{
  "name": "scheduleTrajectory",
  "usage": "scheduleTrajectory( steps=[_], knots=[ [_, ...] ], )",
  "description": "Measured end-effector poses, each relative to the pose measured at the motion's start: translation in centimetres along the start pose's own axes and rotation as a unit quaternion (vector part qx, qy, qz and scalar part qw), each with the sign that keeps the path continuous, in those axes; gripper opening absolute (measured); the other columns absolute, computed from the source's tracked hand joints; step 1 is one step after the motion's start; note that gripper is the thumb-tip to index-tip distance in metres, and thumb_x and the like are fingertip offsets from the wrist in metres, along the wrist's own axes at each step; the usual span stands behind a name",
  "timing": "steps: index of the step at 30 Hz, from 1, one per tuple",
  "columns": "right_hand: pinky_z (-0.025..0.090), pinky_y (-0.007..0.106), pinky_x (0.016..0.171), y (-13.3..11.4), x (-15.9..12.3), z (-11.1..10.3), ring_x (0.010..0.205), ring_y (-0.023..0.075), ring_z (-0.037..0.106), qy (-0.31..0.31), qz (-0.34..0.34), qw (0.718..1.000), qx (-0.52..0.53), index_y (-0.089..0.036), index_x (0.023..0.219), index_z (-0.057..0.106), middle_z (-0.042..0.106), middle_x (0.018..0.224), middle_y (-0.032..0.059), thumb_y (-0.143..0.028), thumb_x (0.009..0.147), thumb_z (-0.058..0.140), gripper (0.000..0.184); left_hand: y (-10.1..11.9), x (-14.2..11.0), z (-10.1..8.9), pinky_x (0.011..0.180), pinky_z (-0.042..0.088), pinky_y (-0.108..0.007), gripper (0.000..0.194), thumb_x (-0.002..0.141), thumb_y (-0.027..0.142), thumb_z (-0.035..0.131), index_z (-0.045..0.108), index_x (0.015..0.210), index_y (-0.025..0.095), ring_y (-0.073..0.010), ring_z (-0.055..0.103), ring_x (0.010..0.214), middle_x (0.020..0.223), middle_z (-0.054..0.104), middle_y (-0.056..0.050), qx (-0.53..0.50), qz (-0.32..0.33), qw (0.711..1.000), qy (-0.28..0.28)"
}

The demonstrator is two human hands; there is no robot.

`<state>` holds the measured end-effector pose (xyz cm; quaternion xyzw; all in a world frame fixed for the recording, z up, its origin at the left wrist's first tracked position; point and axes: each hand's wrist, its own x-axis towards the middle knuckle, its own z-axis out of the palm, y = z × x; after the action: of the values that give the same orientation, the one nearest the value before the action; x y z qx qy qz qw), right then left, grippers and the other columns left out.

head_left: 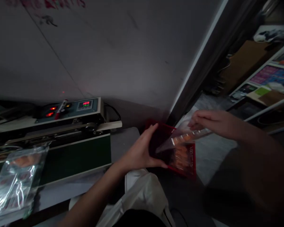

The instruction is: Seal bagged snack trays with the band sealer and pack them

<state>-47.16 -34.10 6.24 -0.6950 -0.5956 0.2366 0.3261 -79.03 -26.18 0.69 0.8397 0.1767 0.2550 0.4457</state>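
My right hand [204, 122] is closed on a clear plastic bag [186, 137] with a row of orange pieces, held slantwise above a red container [190, 171]. More orange pieces [181, 157] in clear wrapping show in the container. My left hand [143, 149] lies at the container's left side, thumb and fingers spread wide apart; whether it presses on the rim I cannot tell. Dim light and blur hide the fine detail.
On the left stands a sealing machine [90, 107] with a lit red display and a marker [61, 108] on top. A shiny clear packet [16, 179] lies at its front. A wall [123, 56] rises behind; shelves [269, 78] stand at right.
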Motion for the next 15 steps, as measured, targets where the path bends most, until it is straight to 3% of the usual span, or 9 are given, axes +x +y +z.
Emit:
scheduleTrajectory(
  steps=[2, 4, 6, 8, 12, 15],
  knots=[
    [0.058, 0.035, 0.068, -3.8, 0.9, 1.0, 0.075, 0.0235, 0.073, -0.088, 0.010, 0.986, 0.138, -0.023, 0.078, 0.072, 0.076, 0.082, 0.0082, -0.058, 0.083, 0.064, 0.036, 0.6, 0.8, 0.5, 0.115, 0.042, -0.049, 0.096, 0.065, 0.046, 0.092, 0.047, 0.147, 0.024, -0.0351, 0.052, 0.136, 0.150, 0.053, -0.016, -0.080, -0.010, 0.996, 0.032],
    [0.059, 0.039, 0.072, -5.6, 2.2, 4.0, 0.081, 0.0259, 0.073, -0.117, 0.011, 0.944, 0.309, -0.022, 0.088, 0.073, 0.076, 0.086, 0.0096, -0.069, 0.077, 0.068, 0.049, 0.4, 0.0, -0.2, 0.098, 0.055, -0.041, 0.065, 0.077, 0.044, 0.083, 0.057, 0.132, 0.023, -0.0295, 0.067, 0.115, 0.129, 0.068, -0.013, -0.171, -0.081, 0.974, 0.123],
    [0.059, 0.041, 0.075, -5.8, 3.7, 8.7, 0.087, 0.0275, 0.072, -0.125, 0.023, 0.881, 0.456, -0.022, 0.103, 0.073, 0.076, 0.093, 0.0102, -0.082, 0.071, 0.066, 0.068, -0.5, -1.7, -1.7, 0.077, 0.058, -0.032, 0.053, 0.079, 0.045, 0.081, 0.059, 0.121, 0.021, -0.0240, 0.072, 0.094, 0.110, 0.073, -0.009, -0.264, -0.166, 0.923, 0.226],
    [0.058, 0.039, 0.074, -5.3, 5.0, 14.7, 0.090, 0.0261, 0.070, -0.117, 0.040, 0.840, 0.529, -0.023, 0.115, 0.070, 0.075, 0.101, 0.0092, -0.083, 0.066, 0.070, 0.078, -1.8, -3.6, -3.5, 0.065, 0.055, -0.026, 0.057, 0.074, 0.045, 0.085, 0.058, 0.117, 0.019, -0.0201, 0.072, 0.081, 0.103, 0.074, -0.007, -0.332, -0.224, 0.870, 0.289],
    [0.055, 0.031, 0.069, -4.8, 6.2, 25.8, 0.087, 0.0215, 0.066, -0.005, 0.054, 0.856, 0.514, -0.026, 0.127, 0.063, 0.072, 0.104, 0.0052, -0.061, 0.071, 0.080, 0.068, -5.0, -6.9, -6.1, 0.059, 0.052, -0.023, 0.066, 0.062, 0.044, 0.093, 0.060, 0.113, 0.017, -0.0170, 0.070, 0.074, 0.101, 0.074, -0.007, -0.380, -0.262, 0.821, 0.337],
    [0.055, 0.032, 0.066, -4.9, 6.4, 30.3, 0.082, 0.0195, 0.063, 0.040, -0.006, 0.889, 0.457, -0.027, 0.146, 0.047, 0.069, 0.120, 0.0083, -0.057, 0.081, 0.070, 0.076, -7.2, -8.4, -7.2, 0.058, 0.051, -0.022, 0.063, 0.062, 0.050, 0.091, 0.063, 0.107, 0.017, -0.0150, 0.068, 0.071, 0.092, 0.072, -0.004, -0.381, -0.260, 0.790, 0.403]
  ],
)
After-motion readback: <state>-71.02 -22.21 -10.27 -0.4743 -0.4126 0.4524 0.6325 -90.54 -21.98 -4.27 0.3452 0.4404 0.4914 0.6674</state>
